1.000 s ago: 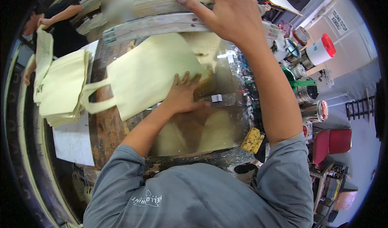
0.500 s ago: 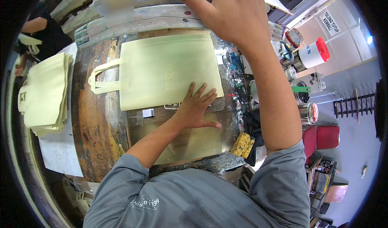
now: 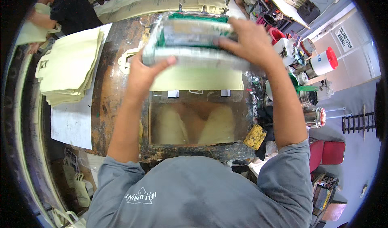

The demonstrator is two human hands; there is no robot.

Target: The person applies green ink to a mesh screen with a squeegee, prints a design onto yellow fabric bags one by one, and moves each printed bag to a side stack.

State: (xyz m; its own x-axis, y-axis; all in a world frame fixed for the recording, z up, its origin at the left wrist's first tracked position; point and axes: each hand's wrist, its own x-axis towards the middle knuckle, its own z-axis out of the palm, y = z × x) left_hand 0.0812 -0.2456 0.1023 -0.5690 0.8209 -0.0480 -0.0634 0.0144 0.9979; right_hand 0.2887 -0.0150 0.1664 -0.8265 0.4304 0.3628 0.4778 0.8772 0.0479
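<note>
A screen printing frame [image 3: 194, 57], pale-sided with green ink inside, is tilted above the table and blurred by motion. My left hand [image 3: 144, 72] grips its left end, with the thumb along the near side. My right hand [image 3: 254, 41] is closed at its right end, its thumb reaching over the inside. Below lies a pale yellow cloth tote bag [image 3: 198, 80], mostly hidden by the frame; its handle [image 3: 124, 61] sticks out to the left. Two small white blocks [image 3: 173, 94] sit at the bag's near edge.
A stack of pale yellow bags [image 3: 70, 62] lies on a white sheet [image 3: 72, 125] at left. Beyond it a person in black [image 3: 74, 10] handles a bag. Ink cans and jars [image 3: 313, 117] line the right side. A yellow sponge [image 3: 254, 136] rests at the table's near right corner.
The screen frame has come into view over the bag, held in both hands. My left hand has left the bag's near edge; my right hand has drawn back from the far side.
</note>
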